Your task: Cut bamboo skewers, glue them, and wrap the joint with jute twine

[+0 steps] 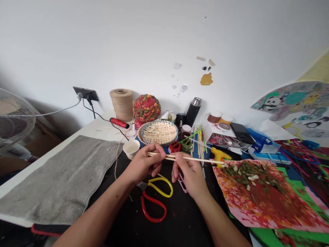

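Thin pale wooden sticks, seemingly two side by side, are held level above the black work surface. My left hand pinches their left part between thumb and fingers. My right hand is closed round them further right, thumb on top. The longer stick reaches toward the painted sheet at the right. Below my hands lie scissors with one yellow and one red handle loop; their blades are mostly hidden. A small pink tool shows partly beside my right hand.
A woven basket, white cup, paint jars and loose sticks stand behind my hands. A yellow glue gun and painted sheet are right, a grey cloth left. Twine and a black flask stand by the wall.
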Motion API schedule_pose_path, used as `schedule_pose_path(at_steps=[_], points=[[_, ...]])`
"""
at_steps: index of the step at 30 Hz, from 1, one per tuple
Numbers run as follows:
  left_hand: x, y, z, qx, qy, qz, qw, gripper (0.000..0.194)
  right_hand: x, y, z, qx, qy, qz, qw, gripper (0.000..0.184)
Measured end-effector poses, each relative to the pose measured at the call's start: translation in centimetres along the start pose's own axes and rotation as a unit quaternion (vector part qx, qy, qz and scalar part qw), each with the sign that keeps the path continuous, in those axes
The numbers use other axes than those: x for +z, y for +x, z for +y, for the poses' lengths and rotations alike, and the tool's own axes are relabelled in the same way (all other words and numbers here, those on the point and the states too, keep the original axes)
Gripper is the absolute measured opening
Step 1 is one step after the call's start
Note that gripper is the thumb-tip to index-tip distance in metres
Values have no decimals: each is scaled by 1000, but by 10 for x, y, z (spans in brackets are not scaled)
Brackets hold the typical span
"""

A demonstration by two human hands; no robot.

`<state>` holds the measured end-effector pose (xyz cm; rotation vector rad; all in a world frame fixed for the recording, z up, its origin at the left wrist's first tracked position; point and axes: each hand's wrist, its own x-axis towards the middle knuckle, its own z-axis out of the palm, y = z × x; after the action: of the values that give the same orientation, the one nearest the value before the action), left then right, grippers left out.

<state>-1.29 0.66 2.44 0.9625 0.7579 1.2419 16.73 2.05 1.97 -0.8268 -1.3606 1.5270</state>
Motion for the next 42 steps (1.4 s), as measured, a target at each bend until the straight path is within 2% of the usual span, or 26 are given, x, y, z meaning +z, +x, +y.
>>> schedule_pose_path(at_steps=[9,15,22,26,29,32,35,39,42], points=[[1,0,0,19,-15,18,1000,35,0,1,1,22,13,-17,1000,47],[-2,-2,7,56,-15,47,997,36,1,-1,1,22,1,-62,998,49],[-8,0,12,110,-14,84,990,36,6,-3,4,-28,-106,-44,993,44],[-12,3,13,119,-19,91,988,40,9,-4,5,-35,-144,-23,989,43],[-14,4,13,126,-23,89,988,40,11,-7,3,-30,-189,-49,980,41],[-16,4,14,137,-31,85,986,38,13,-16,0,-45,-291,-97,951,32],[-19,3,14,145,-42,82,985,36,18,-29,-3,-66,-431,-159,886,25],[-21,4,15,151,-49,81,984,36,26,-43,-4,-56,-572,-248,780,44],[-21,5,15,148,-48,84,984,38,30,-49,-1,-57,-627,-256,733,47]])
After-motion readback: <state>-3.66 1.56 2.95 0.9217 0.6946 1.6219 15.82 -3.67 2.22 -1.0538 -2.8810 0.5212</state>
